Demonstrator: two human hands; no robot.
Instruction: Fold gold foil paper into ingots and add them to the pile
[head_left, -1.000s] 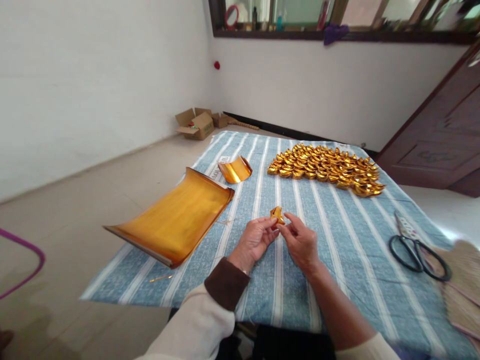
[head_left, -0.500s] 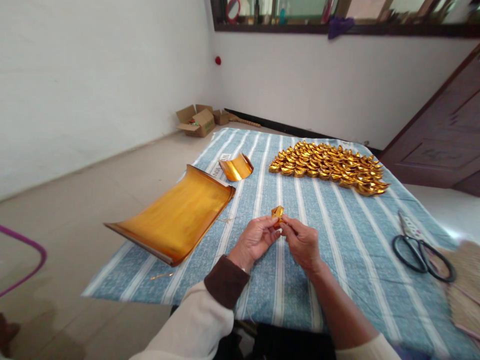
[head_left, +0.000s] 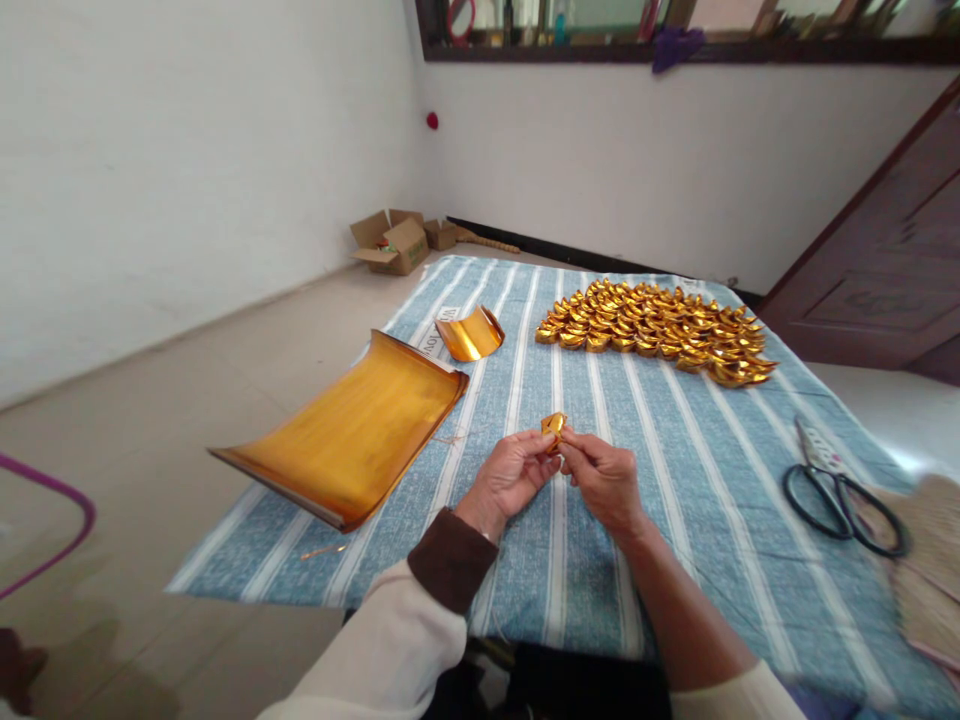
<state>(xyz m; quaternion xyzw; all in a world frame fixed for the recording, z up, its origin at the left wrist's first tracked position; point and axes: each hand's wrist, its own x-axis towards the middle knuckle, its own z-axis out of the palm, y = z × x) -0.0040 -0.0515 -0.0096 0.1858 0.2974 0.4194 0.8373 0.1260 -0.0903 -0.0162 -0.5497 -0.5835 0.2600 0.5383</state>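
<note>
From my head camera, my left hand [head_left: 511,478] and right hand [head_left: 602,480] meet fingertip to fingertip, both pinched closed on a small folded gold paper piece [head_left: 553,425] held just above the striped blue cloth [head_left: 675,470]. Bare cloth lies all around my hands. The stack of gold sheets [head_left: 352,428] overhangs the cloth's left edge; the finished gold ingots [head_left: 656,330] sit far ahead, and the scissors [head_left: 840,492] lie near the right edge.
</note>
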